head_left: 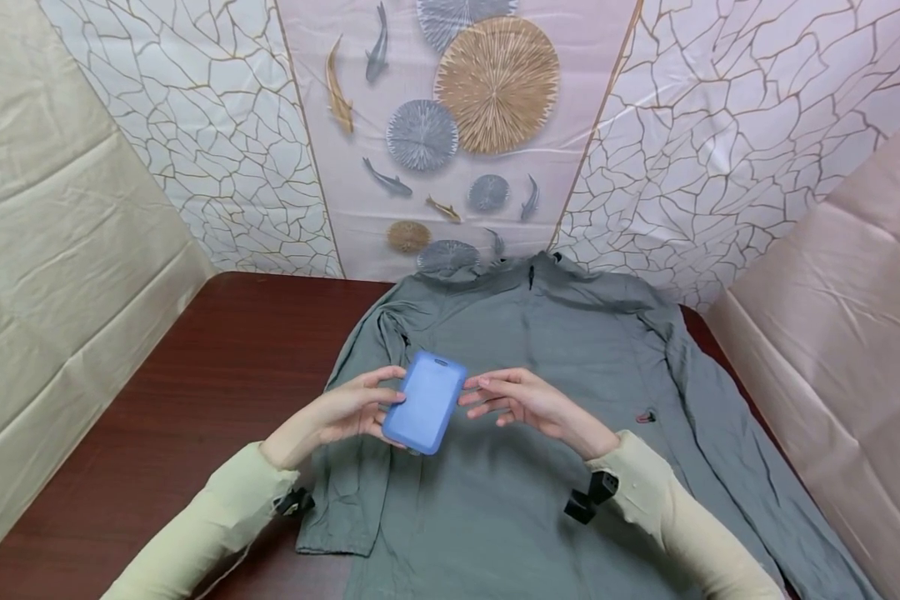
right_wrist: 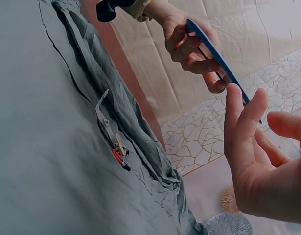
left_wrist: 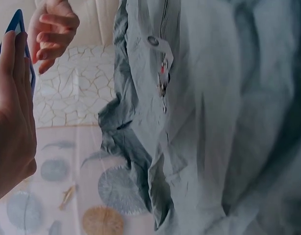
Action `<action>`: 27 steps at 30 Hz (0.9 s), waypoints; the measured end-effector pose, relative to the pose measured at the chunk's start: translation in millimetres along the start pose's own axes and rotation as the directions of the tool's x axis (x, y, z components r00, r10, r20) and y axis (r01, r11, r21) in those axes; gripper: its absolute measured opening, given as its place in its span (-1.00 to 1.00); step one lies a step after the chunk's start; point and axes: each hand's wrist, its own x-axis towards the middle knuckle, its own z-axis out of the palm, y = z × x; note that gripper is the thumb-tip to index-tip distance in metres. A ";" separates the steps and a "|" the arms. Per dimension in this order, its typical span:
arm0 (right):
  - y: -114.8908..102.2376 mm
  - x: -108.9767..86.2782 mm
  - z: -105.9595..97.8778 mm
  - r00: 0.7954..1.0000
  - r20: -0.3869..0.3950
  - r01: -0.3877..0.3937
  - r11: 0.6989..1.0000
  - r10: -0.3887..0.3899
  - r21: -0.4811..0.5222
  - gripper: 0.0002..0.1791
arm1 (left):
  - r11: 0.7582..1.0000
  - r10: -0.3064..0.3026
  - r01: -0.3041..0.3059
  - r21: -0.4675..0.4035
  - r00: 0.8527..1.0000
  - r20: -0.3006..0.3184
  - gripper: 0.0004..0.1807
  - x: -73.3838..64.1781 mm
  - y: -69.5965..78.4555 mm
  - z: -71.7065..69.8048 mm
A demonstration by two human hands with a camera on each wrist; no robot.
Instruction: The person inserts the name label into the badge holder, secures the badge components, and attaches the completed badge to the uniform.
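A blue badge holder (head_left: 424,402), flat and rectangular with a slot at its top end, is held up over a grey-green jacket (head_left: 525,483). My left hand (head_left: 356,408) grips it by its left edge, thumb on the near face and fingers behind. Beside its right edge is my right hand (head_left: 528,404), with fingers loosely extended; whether the fingertips touch the holder I cannot tell. In the right wrist view the holder (right_wrist: 214,54) appears edge-on. A small badge clip (right_wrist: 120,147) with a clear strap and a red part lies on the jacket.
The jacket spreads over a dark red-brown table (head_left: 217,375), one sleeve (head_left: 348,500) folded down at the left. A patterned cloth (head_left: 457,200) hangs behind; beige cloths (head_left: 67,275) stand at both sides. Small dark cameras (head_left: 592,497) sit on the wrists.
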 end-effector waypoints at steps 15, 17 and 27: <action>16.3 17.4 -3.4 0.999 0.029 -0.031 0.998 0.033 -0.055 -0.48 | 0.996 0.050 -0.054 -0.072 0.997 -0.066 -0.77 -21.1 -0.1 -22.4; 19.2 20.6 -3.2 0.999 0.029 -0.035 0.997 0.037 -0.065 -0.49 | 0.996 0.054 -0.058 -0.073 0.997 -0.060 -0.77 -23.6 -1.0 -24.6; 36.4 38.6 1.5 1.000 -0.005 -0.024 0.978 0.023 -0.206 -0.55 | 0.993 0.069 -0.075 -0.092 0.996 -0.059 -0.77 -32.3 -3.5 -30.4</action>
